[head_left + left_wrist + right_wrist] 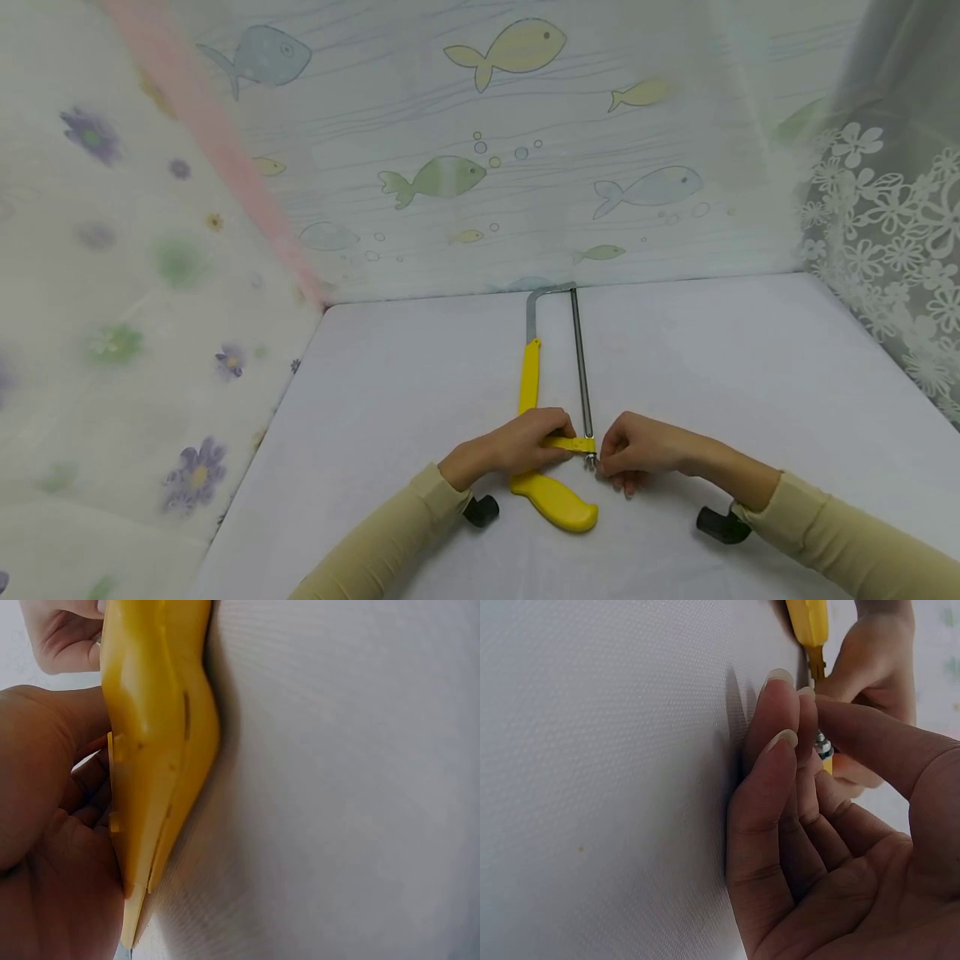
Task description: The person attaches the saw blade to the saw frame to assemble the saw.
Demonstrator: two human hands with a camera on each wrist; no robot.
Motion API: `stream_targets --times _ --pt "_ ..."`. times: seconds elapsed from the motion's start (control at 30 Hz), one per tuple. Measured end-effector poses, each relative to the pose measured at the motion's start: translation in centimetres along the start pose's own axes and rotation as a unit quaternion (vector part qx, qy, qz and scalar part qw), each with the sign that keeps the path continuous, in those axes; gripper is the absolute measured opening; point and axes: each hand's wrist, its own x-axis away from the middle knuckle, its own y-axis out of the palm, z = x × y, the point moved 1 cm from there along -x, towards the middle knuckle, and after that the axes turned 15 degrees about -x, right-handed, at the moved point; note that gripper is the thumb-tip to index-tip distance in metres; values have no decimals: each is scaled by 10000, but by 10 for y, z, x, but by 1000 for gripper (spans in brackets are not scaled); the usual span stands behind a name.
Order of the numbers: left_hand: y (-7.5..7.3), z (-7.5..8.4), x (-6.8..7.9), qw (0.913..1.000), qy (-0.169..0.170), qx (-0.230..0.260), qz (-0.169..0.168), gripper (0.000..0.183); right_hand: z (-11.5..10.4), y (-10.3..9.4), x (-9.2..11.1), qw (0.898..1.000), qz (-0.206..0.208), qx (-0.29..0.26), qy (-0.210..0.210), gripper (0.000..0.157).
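A hacksaw (531, 375) with a yellow handle (558, 502) and a grey metal bow lies on the white table, its far end near the back wall. My left hand (528, 442) holds it by the yellow crosspiece in front of the handle; in the left wrist view the yellow grip (154, 690) stands beside that palm. At the crosspiece's right end, below the metal bar (581, 367), sits a small metal wing nut (591, 461). My right hand (648, 446) pinches at this nut with thumb and fingertips, which partly hide it in the right wrist view.
White cloth covers the table (397, 375). A fish-printed curtain (450, 108) hangs behind, a flowered one (150, 333) at the left and a lace one (885, 192) at the right. Black wrist mounts (723, 525) show under the sleeves.
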Motion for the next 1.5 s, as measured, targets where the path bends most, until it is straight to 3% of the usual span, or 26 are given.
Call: stream_targets --times 0.37,0.83,1.5 --pt "-1 0 0 9999 -62 60 -57 15 -1 5 -5 9999 58 -99 67 32" --pt "0 1 1 10000 -40 50 -33 14 1 4 -3 9997 169 -22 149 35" --pt "-1 2 1 10000 -29 -33 2 15 2 -1 3 9999 140 43 -91 21"
